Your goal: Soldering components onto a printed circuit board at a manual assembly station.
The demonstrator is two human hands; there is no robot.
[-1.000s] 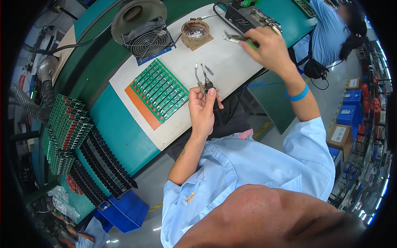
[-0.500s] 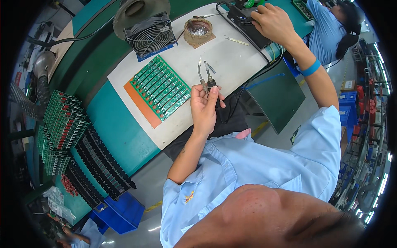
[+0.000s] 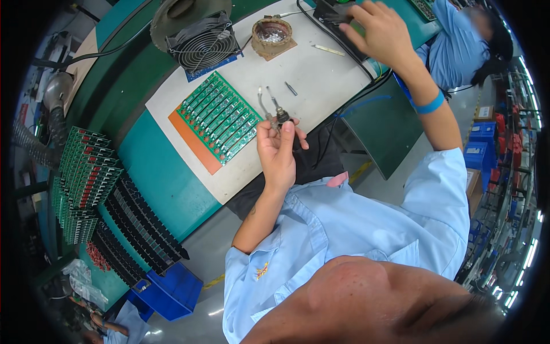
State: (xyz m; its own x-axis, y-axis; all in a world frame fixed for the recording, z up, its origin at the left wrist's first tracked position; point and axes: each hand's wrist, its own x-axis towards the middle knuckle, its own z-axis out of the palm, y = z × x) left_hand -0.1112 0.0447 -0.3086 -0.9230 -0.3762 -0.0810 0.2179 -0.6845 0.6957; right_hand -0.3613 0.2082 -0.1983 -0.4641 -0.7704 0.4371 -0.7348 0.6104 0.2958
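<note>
Head view: left hand (image 3: 277, 157) grasped black-collared, slim-shafted metal tool (image 3: 281, 114), bent metal tube with pale tip (image 3: 263, 104) close alongside, both near front edge of white flat work sheet (image 3: 252, 80); short dark cylindrical metal bit (image 3: 291, 88) lay loose on sheet; green rectangular circuit-board panel (image 3: 220, 118) lay left, partly over orange flat board (image 3: 197, 146); right hand (image 3: 384, 35) by black box (image 3: 350, 47), grip: couldn't tell

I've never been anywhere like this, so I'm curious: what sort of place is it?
Most likely an electronics assembly workshop: a panel of green circuit boards lies before the person, more circuit boards are stacked at the far left, and the left hand holds what looks like a soldering iron.
</note>
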